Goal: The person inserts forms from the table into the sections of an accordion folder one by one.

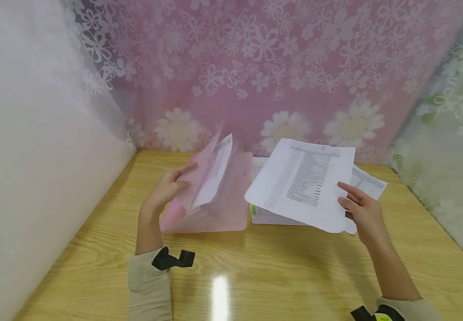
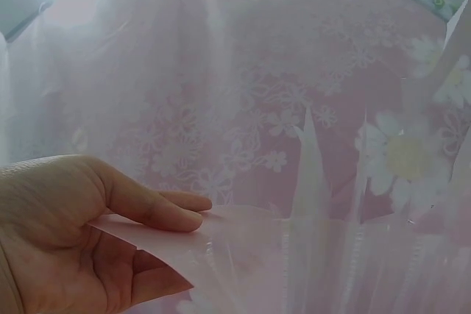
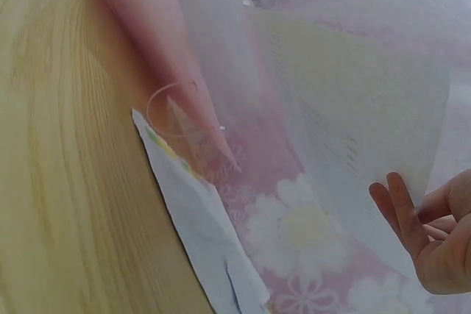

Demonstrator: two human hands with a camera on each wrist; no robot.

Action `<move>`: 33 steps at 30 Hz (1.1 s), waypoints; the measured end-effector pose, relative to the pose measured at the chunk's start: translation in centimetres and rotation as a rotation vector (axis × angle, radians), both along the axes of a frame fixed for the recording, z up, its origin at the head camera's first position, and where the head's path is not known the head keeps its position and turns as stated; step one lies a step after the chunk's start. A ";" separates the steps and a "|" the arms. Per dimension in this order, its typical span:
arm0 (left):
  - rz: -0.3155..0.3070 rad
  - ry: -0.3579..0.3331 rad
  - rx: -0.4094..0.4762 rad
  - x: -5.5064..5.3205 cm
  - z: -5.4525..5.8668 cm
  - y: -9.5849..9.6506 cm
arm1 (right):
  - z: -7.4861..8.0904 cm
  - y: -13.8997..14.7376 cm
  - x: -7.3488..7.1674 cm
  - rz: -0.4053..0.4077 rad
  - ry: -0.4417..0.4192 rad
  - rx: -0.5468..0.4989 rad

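A pink folder with clear sleeves (image 1: 231,209) lies opened on the left part of the table. My left hand (image 1: 167,187) pinches its raised pink cover between thumb and fingers; the left wrist view shows the cover (image 2: 158,244) in that grip. Among the lifted sleeves stands a white printed page (image 1: 214,176). On the right, my right hand (image 1: 363,214) holds a printed sheet of paper (image 1: 307,178) by its right edge, tilted above other papers. From behind, that sheet (image 3: 360,101) looks pale in the right wrist view.
Beneath the held sheet lies a paper stack (image 1: 273,218) with a yellow-green edge, beside the folder. Another printed sheet (image 1: 369,182) shows behind, at its right. A pink flowered curtain (image 1: 255,80) hangs behind the wooden table (image 1: 263,267), and a white one (image 1: 55,133) hangs at left.
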State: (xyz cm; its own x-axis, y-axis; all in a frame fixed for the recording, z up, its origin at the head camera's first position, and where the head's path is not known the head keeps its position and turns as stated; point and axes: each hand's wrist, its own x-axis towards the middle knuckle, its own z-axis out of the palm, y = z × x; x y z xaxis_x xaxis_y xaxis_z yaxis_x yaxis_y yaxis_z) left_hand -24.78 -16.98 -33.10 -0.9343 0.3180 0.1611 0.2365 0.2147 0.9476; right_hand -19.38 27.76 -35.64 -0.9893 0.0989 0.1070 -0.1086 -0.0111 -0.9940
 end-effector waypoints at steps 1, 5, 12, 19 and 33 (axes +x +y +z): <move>-0.002 0.003 0.001 0.0 0.0 0.0 | 0.2 -0.4 -0.1 0.000 0.005 0.000; -0.002 0.003 0.002 0.0 0.1 -0.2 | 0.9 -1.9 -0.6 0.015 0.017 0.004; -0.012 0.002 -0.002 0.0 0.1 -0.1 | 1.7 -3.7 -1.2 0.014 0.005 0.055; 0.002 -0.004 -0.011 0.1 0.0 -0.1 | 1.9 -5.0 -1.7 0.013 -0.009 0.204; 0.000 0.028 -0.043 0.4 0.4 0.5 | 2.8 -5.1 -2.1 0.037 -0.022 0.199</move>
State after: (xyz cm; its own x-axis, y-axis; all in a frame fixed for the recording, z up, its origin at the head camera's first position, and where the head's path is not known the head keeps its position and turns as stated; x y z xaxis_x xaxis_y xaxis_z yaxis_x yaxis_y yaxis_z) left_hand -24.42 -16.51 -32.68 -0.9297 0.3250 0.1734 0.2627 0.2551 0.9305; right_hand -21.50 22.63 -32.87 -0.9943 0.0414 0.0986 -0.0896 0.1825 -0.9791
